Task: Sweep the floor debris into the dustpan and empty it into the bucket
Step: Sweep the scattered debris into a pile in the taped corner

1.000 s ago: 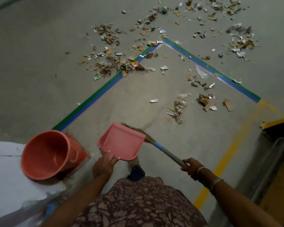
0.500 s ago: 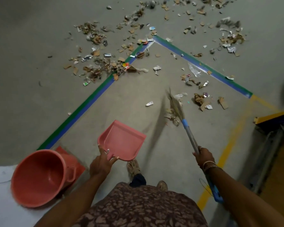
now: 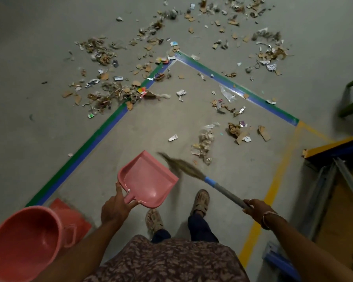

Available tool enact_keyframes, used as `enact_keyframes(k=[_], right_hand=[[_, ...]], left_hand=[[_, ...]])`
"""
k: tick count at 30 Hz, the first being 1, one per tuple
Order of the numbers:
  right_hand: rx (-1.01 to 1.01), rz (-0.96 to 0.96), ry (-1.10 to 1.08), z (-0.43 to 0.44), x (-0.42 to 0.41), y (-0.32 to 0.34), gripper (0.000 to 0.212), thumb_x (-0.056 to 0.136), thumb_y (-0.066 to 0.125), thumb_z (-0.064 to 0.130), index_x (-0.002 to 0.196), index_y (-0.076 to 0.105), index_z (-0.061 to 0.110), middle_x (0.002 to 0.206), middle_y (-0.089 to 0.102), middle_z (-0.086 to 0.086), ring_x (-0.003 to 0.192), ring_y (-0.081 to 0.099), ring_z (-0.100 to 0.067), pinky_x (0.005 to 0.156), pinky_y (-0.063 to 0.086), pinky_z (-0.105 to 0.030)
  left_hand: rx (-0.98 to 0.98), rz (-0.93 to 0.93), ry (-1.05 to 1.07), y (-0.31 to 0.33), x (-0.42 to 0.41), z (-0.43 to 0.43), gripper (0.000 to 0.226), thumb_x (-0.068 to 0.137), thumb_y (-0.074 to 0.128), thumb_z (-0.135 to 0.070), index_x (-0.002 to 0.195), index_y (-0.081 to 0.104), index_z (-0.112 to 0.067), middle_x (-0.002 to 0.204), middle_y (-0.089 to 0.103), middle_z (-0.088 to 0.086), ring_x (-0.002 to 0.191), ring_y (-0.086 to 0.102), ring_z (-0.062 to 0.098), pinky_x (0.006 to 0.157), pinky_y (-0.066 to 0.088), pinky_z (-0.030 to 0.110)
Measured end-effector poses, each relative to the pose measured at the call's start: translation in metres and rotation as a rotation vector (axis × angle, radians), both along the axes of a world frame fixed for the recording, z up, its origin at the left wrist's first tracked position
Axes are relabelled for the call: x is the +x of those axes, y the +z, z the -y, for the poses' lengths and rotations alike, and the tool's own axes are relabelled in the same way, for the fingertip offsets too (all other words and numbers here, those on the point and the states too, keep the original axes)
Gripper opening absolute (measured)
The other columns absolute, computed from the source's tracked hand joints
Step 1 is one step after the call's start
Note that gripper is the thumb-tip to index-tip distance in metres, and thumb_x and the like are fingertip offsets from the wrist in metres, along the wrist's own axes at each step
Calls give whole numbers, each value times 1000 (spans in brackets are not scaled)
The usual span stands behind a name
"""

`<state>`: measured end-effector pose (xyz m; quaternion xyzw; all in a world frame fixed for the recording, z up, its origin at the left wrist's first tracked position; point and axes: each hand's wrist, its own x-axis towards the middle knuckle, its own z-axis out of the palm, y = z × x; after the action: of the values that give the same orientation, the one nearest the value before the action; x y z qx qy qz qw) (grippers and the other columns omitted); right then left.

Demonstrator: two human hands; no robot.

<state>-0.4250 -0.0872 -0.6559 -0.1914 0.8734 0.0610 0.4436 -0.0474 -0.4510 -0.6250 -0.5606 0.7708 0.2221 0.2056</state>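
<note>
The left hand [image 3: 115, 208] is grasping the short handle of a pink plastic dustpan [image 3: 149, 180], thumb and fingers pinching it, with the pan's open lip pointing away from the person. The right hand [image 3: 255, 208] is clenching round the grey handle of a straw broom with a blue band [image 3: 218, 186], whose blurred bristles are lying just beside the dustpan's right edge; whether they are touching it cannot be told. Scraps of cardboard, paper and foil debris [image 3: 202, 145] are lying scattered on the grey concrete floor [image 3: 39, 58], the nearest clump sitting just beyond the bristles inside the corner of the green and blue floor tape [image 3: 102, 133], with many more pieces spreading outside that corner. A round salmon plastic bucket [image 3: 25, 241] is standing at the person's left, its mouth facing up, near the dustpan. A yellow painted floor line [image 3: 273, 184] is running along the right.
</note>
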Motion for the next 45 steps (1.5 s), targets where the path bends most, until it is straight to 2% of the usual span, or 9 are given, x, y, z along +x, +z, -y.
enact_keyframes(k=[7, 10, 14, 18, 23, 27, 37, 41, 45], right_hand=[[80, -88, 70, -2, -71, -25, 18, 96, 56, 34, 109, 61, 23, 92, 64, 0, 81, 65, -22, 71, 55, -35], [35, -162, 51, 11, -108, -20, 13, 97, 54, 33, 104, 58, 23, 95, 64, -3, 83, 63, -26, 69, 51, -33], [-35, -242, 14, 29, -162, -16, 14, 97, 54, 33, 104, 58, 22, 95, 65, -5, 81, 61, -27, 73, 55, -37], [-113, -263, -65, 44, -192, -13, 27, 97, 55, 32, 121, 58, 20, 97, 67, -7, 83, 64, -28, 76, 57, -39], [-239, -191, -148, 46, -188, -11, 48, 97, 57, 34, 142, 48, 20, 118, 66, -13, 99, 64, -33, 85, 53, -38], [-249, -62, -50, 51, -170, -22, 59, 91, 65, 36, 145, 45, 21, 124, 65, -8, 107, 64, -29, 91, 52, -37], [-113, 167, 309, 115, -136, -51, 35, 92, 64, 34, 123, 59, 21, 117, 66, -6, 101, 64, -24, 83, 51, -34], [-49, 134, 194, 119, -144, -64, 33, 89, 66, 37, 115, 60, 19, 113, 65, -7, 99, 65, -27, 84, 54, -36], [-79, 29, 9, 117, -165, -65, 39, 89, 63, 32, 127, 60, 23, 118, 66, -9, 107, 64, -30, 90, 52, -36]], left_hand=[[-31, 1, 109, 4, -51, -32, 118, 71, 62, -80, 159, 10, -19, 116, 66, 24, 105, 64, 43, 82, 50, 45], [-34, -6, 161, 2, -81, -44, 120, 71, 64, -78, 158, 10, -16, 116, 66, 27, 105, 63, 44, 83, 50, 46], [-19, -23, 223, 3, -122, -61, 120, 73, 64, -77, 159, 9, -14, 121, 64, 28, 109, 62, 45, 84, 50, 46], [5, -27, 226, 2, -151, -68, 121, 72, 65, -78, 159, 8, -16, 119, 65, 26, 107, 63, 44, 84, 50, 44], [19, -6, 240, 3, -170, -70, 123, 72, 65, -77, 159, 3, -18, 118, 66, 24, 105, 64, 41, 83, 51, 42], [1, 25, 264, 7, -173, -70, 120, 75, 67, -73, 159, 3, -16, 120, 64, 25, 109, 62, 41, 84, 50, 42], [-22, 69, 376, 10, -143, -74, 124, 71, 69, -75, 159, -3, -25, 117, 66, 24, 106, 63, 42, 82, 51, 44], [-29, 85, 386, 12, -137, -82, 122, 69, 69, -77, 158, 2, -27, 115, 66, 23, 104, 64, 42, 80, 51, 42], [-17, 74, 394, 12, -132, -87, 120, 71, 67, -77, 158, 1, -28, 119, 64, 24, 107, 63, 42, 82, 50, 42]])
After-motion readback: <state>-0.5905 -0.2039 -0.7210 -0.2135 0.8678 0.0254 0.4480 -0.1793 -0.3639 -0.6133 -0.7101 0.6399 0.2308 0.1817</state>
